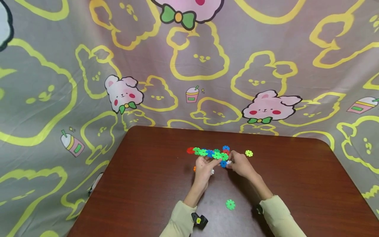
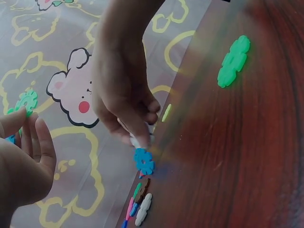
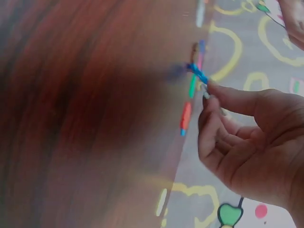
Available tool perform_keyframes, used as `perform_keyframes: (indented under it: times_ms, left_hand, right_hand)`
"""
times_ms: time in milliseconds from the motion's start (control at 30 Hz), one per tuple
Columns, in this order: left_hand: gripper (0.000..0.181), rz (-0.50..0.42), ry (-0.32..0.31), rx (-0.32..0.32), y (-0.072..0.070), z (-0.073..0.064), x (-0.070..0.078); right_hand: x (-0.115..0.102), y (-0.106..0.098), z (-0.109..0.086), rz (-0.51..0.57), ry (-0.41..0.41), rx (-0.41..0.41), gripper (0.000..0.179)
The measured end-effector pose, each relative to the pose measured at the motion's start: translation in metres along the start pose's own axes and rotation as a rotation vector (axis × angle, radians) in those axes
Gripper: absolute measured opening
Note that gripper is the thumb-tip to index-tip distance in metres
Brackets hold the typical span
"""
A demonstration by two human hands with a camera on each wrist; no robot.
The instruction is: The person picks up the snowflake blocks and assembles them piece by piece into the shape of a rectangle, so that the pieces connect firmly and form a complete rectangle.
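Note:
My left hand (image 1: 203, 171) holds up a chain of interlocking flower-shaped plastic discs (image 1: 203, 152), mostly green with a blue one and a red one at the far left. In the left wrist view, a green disc (image 2: 27, 100) of it shows at that hand's fingertips. Close by on the right, my right hand (image 1: 243, 164) pinches a white disc (image 2: 140, 138) between thumb and fingers. A blue disc (image 2: 144, 161) is joined to the white one and sticks out past the fingertips. The right wrist view shows this blue disc (image 3: 197, 73) edge-on.
On the brown table (image 1: 148, 184), a green disc (image 1: 230, 204) lies nearer the body and a yellow disc (image 1: 249, 153) right of the hands. Behind the hands are a blue disc (image 1: 226, 148) and others. An orange disc (image 1: 194, 169) peeks out beside the left hand. A patterned cloth (image 1: 207, 108) hangs behind.

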State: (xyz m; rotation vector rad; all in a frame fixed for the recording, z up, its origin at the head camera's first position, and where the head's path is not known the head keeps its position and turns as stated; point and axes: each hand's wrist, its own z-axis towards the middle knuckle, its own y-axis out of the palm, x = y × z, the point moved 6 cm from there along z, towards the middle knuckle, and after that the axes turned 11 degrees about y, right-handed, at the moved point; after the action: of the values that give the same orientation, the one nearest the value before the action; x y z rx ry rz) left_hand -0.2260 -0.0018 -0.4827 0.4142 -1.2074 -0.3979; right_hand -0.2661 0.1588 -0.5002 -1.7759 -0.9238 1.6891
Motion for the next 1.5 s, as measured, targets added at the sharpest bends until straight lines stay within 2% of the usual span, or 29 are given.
perform_keyframes:
  times_ms: [200,300,433,567,867,1100,1200,1333,1500]
  left_hand:
    - [0.018,-0.004,0.002,0.0,-0.001,0.0,-0.002]
    - [0.017,-0.012,0.006,-0.001,-0.002,0.0,-0.002]
    - [0.02,-0.022,0.009,0.0,-0.002,0.0,-0.002]
    - [0.024,-0.027,-0.002,0.008,-0.002,0.0,-0.003]
    - [0.019,0.012,-0.005,-0.001,-0.002,0.0,-0.004]
    - [0.018,0.043,-0.01,-0.01,-0.002,0.0,-0.004]
    - [0.016,0.075,-0.007,-0.017,-0.001,-0.001,-0.005]
    - [0.024,0.12,0.011,-0.038,-0.001,0.0,-0.005]
    - [0.024,0.222,0.059,-0.079,-0.002,0.001,-0.002]
  right_hand:
    - [0.001,-0.021,-0.016,0.344,0.027,-0.003,0.011]
    - [-0.003,-0.03,-0.026,0.508,0.031,-0.029,0.019]
    - [-0.007,-0.039,-0.037,0.63,0.044,-0.034,0.025]
    - [-0.012,-0.044,-0.046,0.668,0.046,-0.027,0.024]
    - [-0.022,-0.048,-0.059,0.69,0.031,-0.027,0.024]
    - [-0.022,-0.046,-0.06,0.743,0.111,-0.019,0.025]
    - [-0.021,-0.044,-0.059,0.781,0.142,-0.017,0.027]
    - [-0.021,-0.042,-0.059,0.835,0.165,-0.014,0.027]
    - [-0.021,-0.039,-0.059,0.86,0.194,-0.015,0.026]
